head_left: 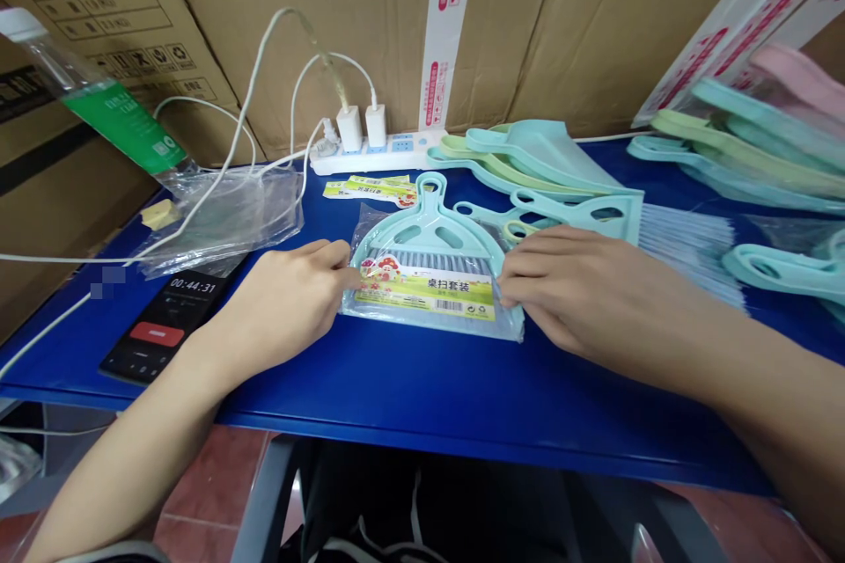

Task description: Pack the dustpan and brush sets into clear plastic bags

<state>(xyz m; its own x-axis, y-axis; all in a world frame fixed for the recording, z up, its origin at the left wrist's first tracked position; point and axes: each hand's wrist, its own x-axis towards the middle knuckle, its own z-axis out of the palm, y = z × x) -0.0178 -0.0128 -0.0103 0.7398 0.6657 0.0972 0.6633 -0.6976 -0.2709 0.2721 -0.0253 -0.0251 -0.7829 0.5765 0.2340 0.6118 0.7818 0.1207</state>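
Note:
A mint-green dustpan and brush set [430, 237] lies flat on the blue table in a clear plastic bag [429, 324]. Its printed label [459, 286] shows yellow and white with mushrooms, across the grey bristles. My left hand [300, 295] pinches the left edge of the bag, fingers closed. At the opposite edge, my right hand [554, 286] grips the bag with curled fingers. Behind the set are several loose dustpans [547, 154] in mint and light green, and mint brushes [587, 211] with pale blue bristles. Loose labels [370, 189] lie just behind the bagged set.
A phone [168, 321] with a running timer lies left, partly under crumpled clear plastic bags [231, 211]. Behind stand a power strip [379, 157] with white cables and a tilted bottle [122, 119]. More bagged sets [759, 141] pile up at right. Cardboard boxes [528, 35] wall the back.

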